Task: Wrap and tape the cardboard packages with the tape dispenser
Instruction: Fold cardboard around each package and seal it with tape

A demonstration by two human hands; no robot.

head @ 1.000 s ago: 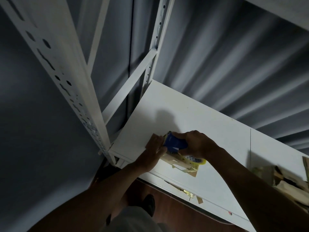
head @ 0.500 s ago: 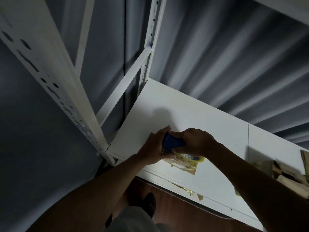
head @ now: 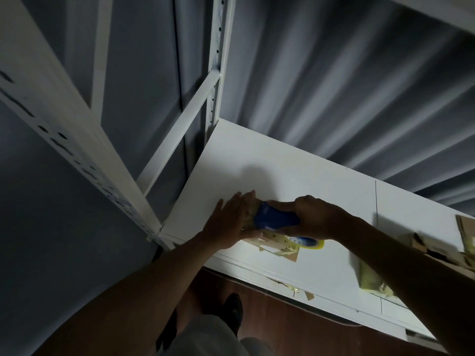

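One package (head: 272, 244) is getting worked on right now, sitting near the front edge of the white shelf (head: 295, 176), mostly hidden under both hands. What pokes out is brown cardboard with shiny yellowish tape already on it, so I'd guess it's partway taped, not fresh

Left hand (head: 228, 224) lies flat on the left end of the package, fingers straight and together, just pressing it down. Right hand (head: 312, 218) has its fingers curled round the blue dispenser (head: 276, 219), which sits right on top of the package, nose against the left hand. The yellow roll edge (head: 314, 244) sticks out below the wrist. Looks to me like a strip is being laid across the top, but I can't tell if the tape has been cut or how many sides are covered, too dark and too much hand in the way

Over at the right end of the shelf there's a pile (head: 437, 249) of more cardboard, and a taped-looking bit (head: 370, 281) just under the right forearm. Can't tell which of those are finished. A few scraps (head: 295, 289) lie below the front edge of the shelf

So my read: somewhere in the middle. This one still needs finishing and pressing down, and the pile on the right probably has some left to do, though that's a guess
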